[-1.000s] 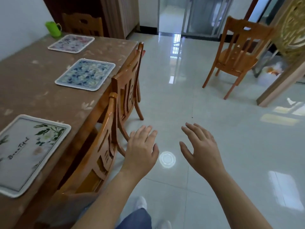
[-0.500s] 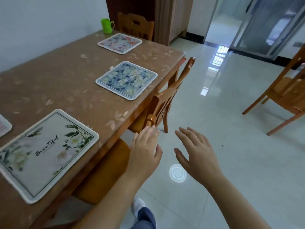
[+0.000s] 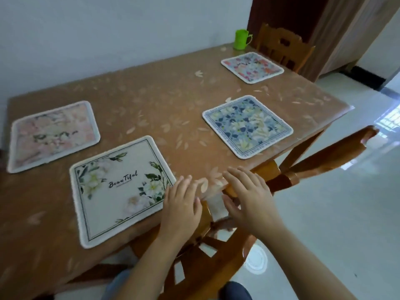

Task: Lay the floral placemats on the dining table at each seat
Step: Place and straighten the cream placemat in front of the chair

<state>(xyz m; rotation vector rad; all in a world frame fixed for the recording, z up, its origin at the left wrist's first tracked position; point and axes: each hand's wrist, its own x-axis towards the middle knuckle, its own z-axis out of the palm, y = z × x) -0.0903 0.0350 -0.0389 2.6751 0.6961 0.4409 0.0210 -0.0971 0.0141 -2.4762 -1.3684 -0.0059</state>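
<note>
Several floral placemats lie flat on the brown dining table [image 3: 151, 98]. A white one with green leaves and lettering [image 3: 121, 189] sits near the front edge. A pale pink one [image 3: 54, 135] lies at the left, a blue-flowered one [image 3: 247, 125] at the right, and a red-and-pink one [image 3: 252, 67] at the far end. My left hand [image 3: 181, 204] hovers open beside the white mat's right edge. My right hand [image 3: 249, 198] is open over the table's edge and a chair back, holding nothing.
A wooden chair [image 3: 216, 245] stands tucked under the table right below my hands. A second chair [image 3: 331, 152] is at the right and a third [image 3: 283, 46] at the far end. A green cup [image 3: 242, 39] stands at the far corner by the white wall. Glossy tiled floor [image 3: 335, 213] lies to the right.
The view has swung left from the floor to the table, bringing the pink mat into sight. Both open hands have come from over the floor to the table's front edge.
</note>
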